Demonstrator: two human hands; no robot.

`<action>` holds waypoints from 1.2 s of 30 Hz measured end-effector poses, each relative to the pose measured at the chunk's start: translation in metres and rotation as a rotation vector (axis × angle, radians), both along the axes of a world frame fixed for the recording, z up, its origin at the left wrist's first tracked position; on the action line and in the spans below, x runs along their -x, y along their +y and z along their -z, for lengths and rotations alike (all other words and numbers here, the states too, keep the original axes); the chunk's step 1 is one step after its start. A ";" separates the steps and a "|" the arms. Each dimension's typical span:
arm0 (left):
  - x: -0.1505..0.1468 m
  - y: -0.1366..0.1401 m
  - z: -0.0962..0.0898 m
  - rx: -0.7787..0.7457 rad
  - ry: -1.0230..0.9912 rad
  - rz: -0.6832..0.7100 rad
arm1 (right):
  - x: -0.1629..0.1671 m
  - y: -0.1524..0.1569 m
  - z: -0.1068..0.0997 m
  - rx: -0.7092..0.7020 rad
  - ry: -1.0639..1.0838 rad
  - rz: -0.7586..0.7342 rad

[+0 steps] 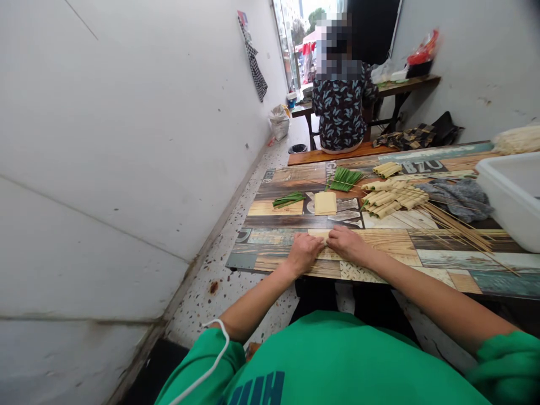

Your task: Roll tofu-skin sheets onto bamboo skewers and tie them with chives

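Just nearer us than the sheet stack [325, 203], our left hand [307, 249] and right hand [346, 243] pinch a sheet [318, 232] in narrowed fingers against the counter [392, 244], presumably keeping it tight. Greens [345, 179] lie beyond the stack and rolls [394, 198] to its right, probably for easy reach.

The one view looks out from the wearer's head, facing forward and down, with the green shirt [337, 360] close below along the bottom edge. The left hand [307, 250] and right hand [346, 244] sit near the middle, within arm's reach, over the tabletop [447, 259]. The wide field takes in the white wall [105, 169] at left and, farther off at the top, a seated person's back [340, 112] and what is probably a doorway [310, 36].
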State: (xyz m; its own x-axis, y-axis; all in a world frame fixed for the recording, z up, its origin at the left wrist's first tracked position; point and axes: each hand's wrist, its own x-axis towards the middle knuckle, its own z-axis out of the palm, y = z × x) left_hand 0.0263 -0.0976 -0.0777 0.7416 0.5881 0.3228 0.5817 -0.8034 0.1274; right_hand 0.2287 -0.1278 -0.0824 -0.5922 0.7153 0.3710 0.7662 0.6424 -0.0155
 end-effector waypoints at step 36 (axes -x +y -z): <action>-0.012 0.029 -0.008 0.057 0.043 -0.036 | 0.000 0.005 -0.004 -0.006 -0.072 0.143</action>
